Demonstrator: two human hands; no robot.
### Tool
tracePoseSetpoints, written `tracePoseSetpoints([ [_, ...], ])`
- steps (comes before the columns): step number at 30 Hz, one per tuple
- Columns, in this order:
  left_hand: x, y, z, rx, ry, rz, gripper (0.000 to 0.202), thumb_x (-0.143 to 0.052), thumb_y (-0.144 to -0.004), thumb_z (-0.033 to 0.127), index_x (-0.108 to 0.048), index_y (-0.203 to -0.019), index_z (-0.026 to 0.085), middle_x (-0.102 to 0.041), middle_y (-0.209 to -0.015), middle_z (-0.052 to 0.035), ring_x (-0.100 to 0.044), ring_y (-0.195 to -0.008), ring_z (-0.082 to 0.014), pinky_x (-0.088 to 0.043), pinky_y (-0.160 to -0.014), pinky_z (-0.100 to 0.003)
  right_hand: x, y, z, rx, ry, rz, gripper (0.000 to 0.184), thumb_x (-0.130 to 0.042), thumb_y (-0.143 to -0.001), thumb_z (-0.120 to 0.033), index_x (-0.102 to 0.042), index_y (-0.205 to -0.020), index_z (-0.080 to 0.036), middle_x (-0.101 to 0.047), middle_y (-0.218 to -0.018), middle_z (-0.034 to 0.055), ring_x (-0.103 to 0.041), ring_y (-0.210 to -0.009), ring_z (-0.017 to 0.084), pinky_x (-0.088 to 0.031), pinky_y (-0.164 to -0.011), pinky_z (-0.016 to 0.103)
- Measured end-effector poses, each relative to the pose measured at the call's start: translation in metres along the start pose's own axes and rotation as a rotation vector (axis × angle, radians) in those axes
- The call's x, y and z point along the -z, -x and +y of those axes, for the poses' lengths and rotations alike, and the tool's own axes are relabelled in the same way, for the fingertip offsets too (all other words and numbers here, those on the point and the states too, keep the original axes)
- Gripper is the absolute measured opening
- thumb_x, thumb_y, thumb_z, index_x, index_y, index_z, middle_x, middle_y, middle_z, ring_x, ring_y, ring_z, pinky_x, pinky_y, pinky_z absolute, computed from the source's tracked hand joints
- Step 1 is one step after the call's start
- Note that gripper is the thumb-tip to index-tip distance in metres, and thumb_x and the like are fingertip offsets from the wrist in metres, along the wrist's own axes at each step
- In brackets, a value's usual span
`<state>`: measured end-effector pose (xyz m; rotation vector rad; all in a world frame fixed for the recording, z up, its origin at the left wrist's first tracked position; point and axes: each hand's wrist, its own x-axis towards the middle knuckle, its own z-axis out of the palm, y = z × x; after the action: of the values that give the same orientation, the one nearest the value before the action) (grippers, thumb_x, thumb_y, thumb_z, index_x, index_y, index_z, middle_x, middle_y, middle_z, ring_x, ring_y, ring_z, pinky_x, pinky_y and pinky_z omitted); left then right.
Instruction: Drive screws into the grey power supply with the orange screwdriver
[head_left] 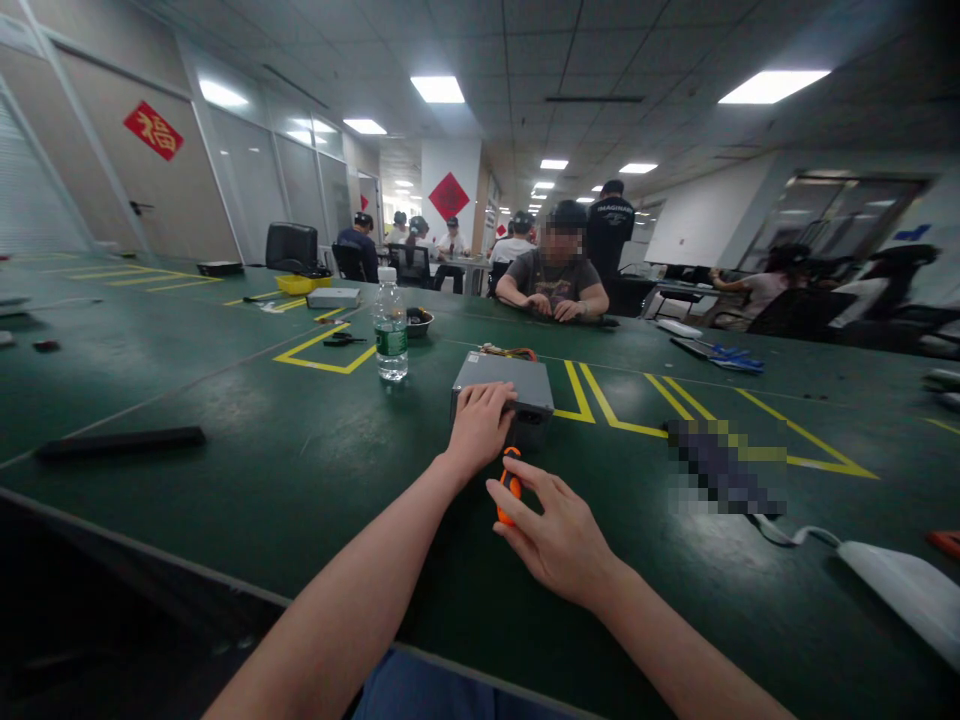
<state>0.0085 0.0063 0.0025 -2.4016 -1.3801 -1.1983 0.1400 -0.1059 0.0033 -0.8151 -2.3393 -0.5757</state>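
Orange-handled screwdriver (510,487) was in the person's right hand (559,535), thumb and fingertips pinching the handle, out around the middle of the green worktop (225,400) and well in from the near edge. It was stood up pretty steeply right against the near side of a grey metal box (502,382). I couldn't make out the tip, since the hands and the box hid it.

The left hand (480,425) was lying on top of the box at its near left corner, fingers loosely together and draped over the lid, so it was resting on the box and not clamped round anything. The box sat flat, with a little bunch of coloured wires (508,351) poking out of its far side. Yellow tape lines (622,410) ran across the worktop just right of it.

A water bottle (391,330) stood upright to the left and a bit further back, near the box but apart from it, with a small dark bowl (418,322) behind it. A black bar (120,442) lay flat off toward the left edge. Another person (555,280) sat at the far edge, both hands on the surface.
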Motion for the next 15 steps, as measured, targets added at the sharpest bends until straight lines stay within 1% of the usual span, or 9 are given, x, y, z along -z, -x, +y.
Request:
tracePoseSetpoints([
  [4, -0.0005, 0.0000, -0.0001, 0.005, -0.007, 0.003, 0.023, -0.047, -0.082, 0.020, -0.051, -0.104, 0.024, -0.056, -0.118, -0.0006, -0.044, -0.113, -0.0174, -0.027, -0.098, -0.036, -0.0037, -0.0029, 0.0005, 0.037, 0.059, 0.094, 0.027, -0.049, -0.084, -0.034, -0.056, -0.100, -0.014, -0.055, -0.109, 0.0176, -0.057, -0.088, 0.020, -0.047, -0.072, 0.033],
  [6, 0.0002, 0.0003, 0.0003, -0.002, -0.002, 0.003, 0.024, -0.046, -0.083, 0.020, -0.051, -0.105, 0.024, -0.056, -0.118, -0.0011, -0.044, -0.113, -0.0177, -0.027, -0.098, -0.036, -0.0053, -0.0026, 0.0015, 0.041, 0.071, 0.131, 0.023, -0.052, -0.082, -0.034, -0.055, -0.091, -0.013, -0.058, -0.106, 0.0173, -0.057, -0.082, 0.019, -0.047, -0.070, 0.032],
  [8, 0.0011, 0.0008, 0.0007, -0.012, 0.004, 0.003, 0.026, -0.045, -0.082, 0.018, -0.051, -0.106, 0.023, -0.055, -0.119, -0.0016, -0.044, -0.113, -0.0181, -0.027, -0.098, -0.037, -0.0059, -0.0017, 0.0028, 0.035, 0.074, 0.166, 0.020, -0.053, -0.081, -0.032, -0.054, -0.085, -0.013, -0.060, -0.101, 0.0166, -0.057, -0.080, 0.019, -0.046, -0.069, 0.032],
  [11, 0.0021, 0.0014, 0.0014, -0.023, 0.010, -0.003, 0.031, -0.047, -0.078, 0.015, -0.050, -0.108, 0.022, -0.055, -0.119, -0.0028, -0.043, -0.113, -0.0187, -0.027, -0.098, -0.037, -0.0053, 0.0003, 0.0051, -0.034, 0.076, 0.186, 0.014, -0.052, -0.082, -0.027, -0.052, -0.083, -0.013, -0.060, -0.092, 0.0136, -0.056, -0.081, 0.018, -0.046, -0.068, 0.030],
  [13, 0.0023, 0.0016, 0.0019, -0.023, 0.013, -0.004, 0.033, -0.048, -0.077, 0.015, -0.050, -0.109, 0.022, -0.055, -0.119, -0.0031, -0.043, -0.113, -0.0189, -0.027, -0.098, -0.037, -0.0045, 0.0017, 0.0066, -0.091, 0.092, 0.165, 0.010, -0.049, -0.082, -0.023, -0.053, -0.085, -0.014, -0.059, -0.086, 0.0104, -0.055, -0.078, 0.016, -0.045, -0.067, 0.028],
  [15, 0.0023, 0.0015, 0.0024, -0.015, 0.013, 0.000, 0.032, -0.049, -0.077, 0.017, -0.051, -0.108, 0.022, -0.055, -0.118, -0.0025, -0.043, -0.113, -0.0188, -0.027, -0.098, -0.037, -0.0039, 0.0027, 0.0076, -0.103, 0.125, 0.139, 0.008, -0.048, -0.083, -0.019, -0.054, -0.086, -0.015, -0.057, -0.084, 0.0085, -0.054, -0.075, 0.015, -0.043, -0.066, 0.027],
])
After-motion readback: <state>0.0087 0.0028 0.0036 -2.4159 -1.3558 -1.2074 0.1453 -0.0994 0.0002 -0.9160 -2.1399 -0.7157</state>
